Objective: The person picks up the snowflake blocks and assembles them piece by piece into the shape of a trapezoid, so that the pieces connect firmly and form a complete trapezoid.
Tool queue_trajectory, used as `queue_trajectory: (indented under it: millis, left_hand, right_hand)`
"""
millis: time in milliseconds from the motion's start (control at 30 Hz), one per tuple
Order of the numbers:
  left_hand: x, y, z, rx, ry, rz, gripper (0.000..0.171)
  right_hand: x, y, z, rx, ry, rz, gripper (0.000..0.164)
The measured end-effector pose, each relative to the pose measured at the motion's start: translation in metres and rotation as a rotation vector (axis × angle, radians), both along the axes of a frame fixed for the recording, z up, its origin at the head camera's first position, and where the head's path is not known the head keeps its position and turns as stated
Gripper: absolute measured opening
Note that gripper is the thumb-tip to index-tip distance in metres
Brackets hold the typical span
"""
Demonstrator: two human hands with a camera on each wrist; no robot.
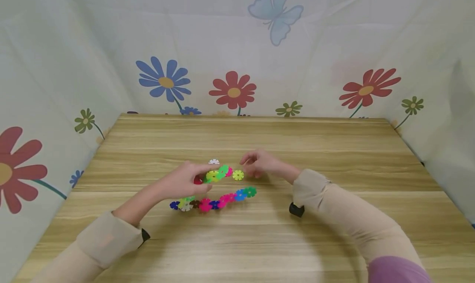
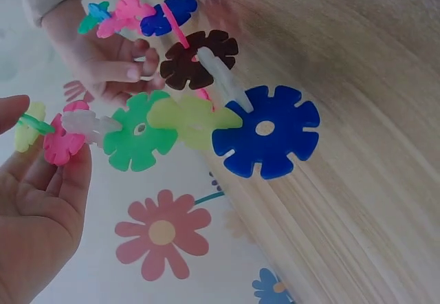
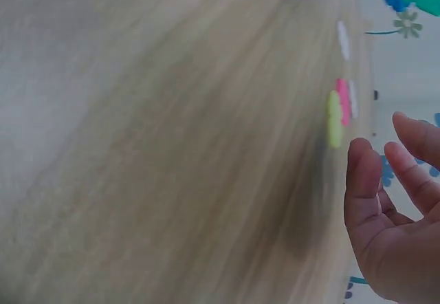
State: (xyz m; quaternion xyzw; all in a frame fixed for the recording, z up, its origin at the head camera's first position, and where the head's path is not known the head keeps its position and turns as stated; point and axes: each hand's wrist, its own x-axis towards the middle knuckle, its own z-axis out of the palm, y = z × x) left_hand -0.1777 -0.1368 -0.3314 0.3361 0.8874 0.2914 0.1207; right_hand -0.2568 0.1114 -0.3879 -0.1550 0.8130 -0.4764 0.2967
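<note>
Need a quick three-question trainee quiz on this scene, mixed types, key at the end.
1. Which hand grips the chain of interlocked multicoloured flower-shaped plastic discs?
2. True or false: the right hand is pinching a disc.
3. The loose yellow flower-shaped plastic disc lies: A) on a beige sleeve; B) on the wood-grain table; C) in the right palm.

Key: 1. The left hand. 2. False; its fingers hold nothing. 3. B.
</note>
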Motion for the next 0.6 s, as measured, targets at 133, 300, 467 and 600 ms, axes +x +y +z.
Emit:
queue_trajectory:
  millis: [133, 300, 467, 600]
  left_hand:
    - [0.000, -0.001, 0.000, -0.002, -0.016, 0.001, 0.051]
    - [-0.001, -0.002, -0.001, -0.021, -0.034, 0.014, 0.051]
    - [-0.002, -0.002, -0.001, -0.024, -0.041, 0.020, 0.051]
    - [-0.002, -0.002, -0.002, -0.016, -0.043, 0.021, 0.051]
  right_hand:
    - [-0.003, -0.007, -0.010, 0.051, 0.034, 0.029, 0.031]
    - [-0.005, -0.014, -0.016, 0.127, 0.115, 0.075, 0.031]
    - [-0.004, -0.018, -0.017, 0.181, 0.270, 0.165, 0.027]
    - [-0.003, -0.019, -0.016, 0.195, 0.334, 0.191, 0.024]
